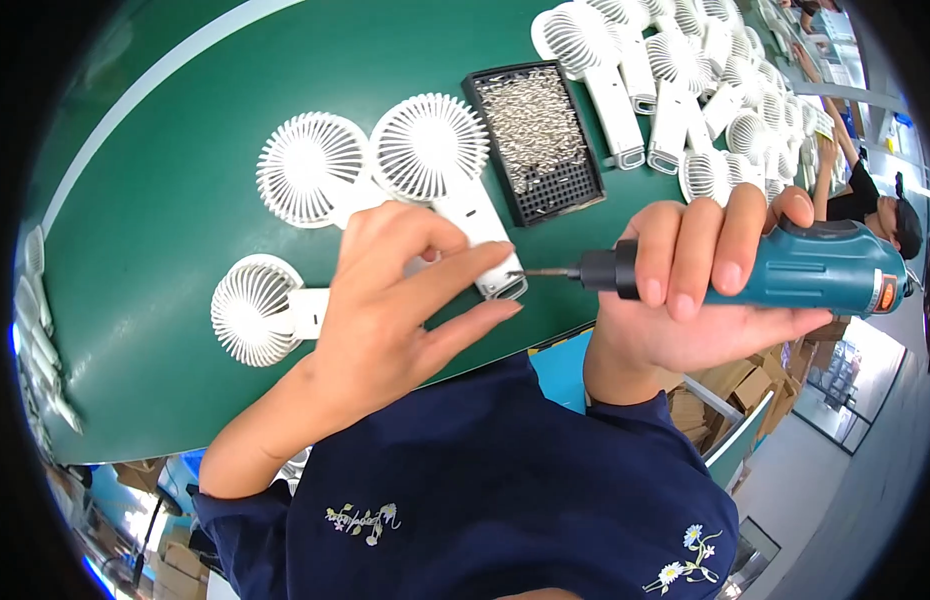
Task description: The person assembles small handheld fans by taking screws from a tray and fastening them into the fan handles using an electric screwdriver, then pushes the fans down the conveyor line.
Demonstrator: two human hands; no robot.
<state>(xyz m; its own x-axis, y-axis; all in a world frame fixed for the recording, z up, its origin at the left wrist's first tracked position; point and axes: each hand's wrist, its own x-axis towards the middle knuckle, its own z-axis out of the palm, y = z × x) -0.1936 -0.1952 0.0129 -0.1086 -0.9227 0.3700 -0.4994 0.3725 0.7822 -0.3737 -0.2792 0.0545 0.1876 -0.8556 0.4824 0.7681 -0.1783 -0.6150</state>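
Observation:
My right hand (pixel 700 290) is wrapped round a teal and black electric screwdriver (pixel 825 268), held almost level. Its thin bit points left, and the tip meets the lower end of a white handheld fan (pixel 485 222). That fan lies on the green table with its round grille away from me. My left hand (pixel 385 300) steadies the fan's handle, index finger and thumb on either side of the end; the hand hides part of the handle. Two more white fans, one further left (pixel 313 168) and one nearer (pixel 260 312), lie beside it, their handles partly under my left hand.
A black tray (pixel 520 205) full of small metal screws sits just beyond the fan. Many white fans (pixel 675 65) are heaped at the far right, and others (pixel 40 330) line the left edge. Another person (pixel 870 205) is at the right. Cardboard boxes (pixel 750 385) stand below the table.

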